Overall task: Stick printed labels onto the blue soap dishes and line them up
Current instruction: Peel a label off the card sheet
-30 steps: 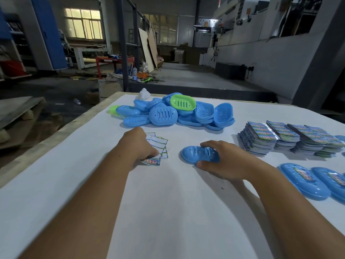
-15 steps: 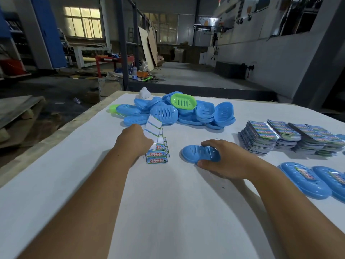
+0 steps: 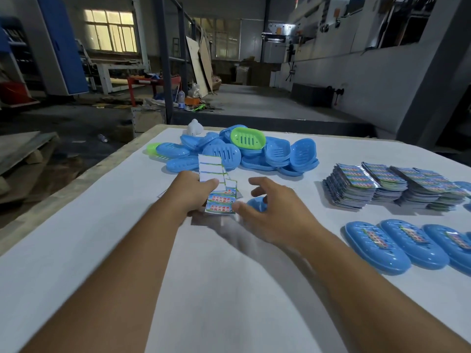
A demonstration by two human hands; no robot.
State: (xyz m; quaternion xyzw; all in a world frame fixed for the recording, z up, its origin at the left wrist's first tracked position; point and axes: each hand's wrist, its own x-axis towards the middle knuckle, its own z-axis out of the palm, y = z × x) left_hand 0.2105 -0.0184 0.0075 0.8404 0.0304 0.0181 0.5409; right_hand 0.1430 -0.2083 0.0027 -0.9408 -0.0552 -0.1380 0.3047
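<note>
Now you are holding a strip of labels (image 3: 218, 188) upright in your left hand (image 3: 193, 192), fingers curled round its lower part, printed stickers at the bottom and bare backing above. Your right hand (image 3: 270, 210) is hovering just beside it, fingers loosely spread and gripping nothing, thumb nearly touching the lowest printed label.

To do this step well, you are aiming to lift one label by a corner only, keeping the adhesive off your fingertips, then laying it centred along the blue soap dish (image 3: 257, 203) lying on the worktop (image 3: 102, 238) under your right hand. Press from the middle outward.

Three labelled dishes (image 3: 397, 243) are sitting in a row at the right; the unlabelled pile (image 3: 254, 154) and sticker stacks (image 3: 390, 184) are lying farther back.

Hard to make out: the dish is mostly hidden behind your hand, your right fingertips are motion-blurred, so thumb-to-label contact is uncertain, and the row is cut off at the frame edge.
</note>
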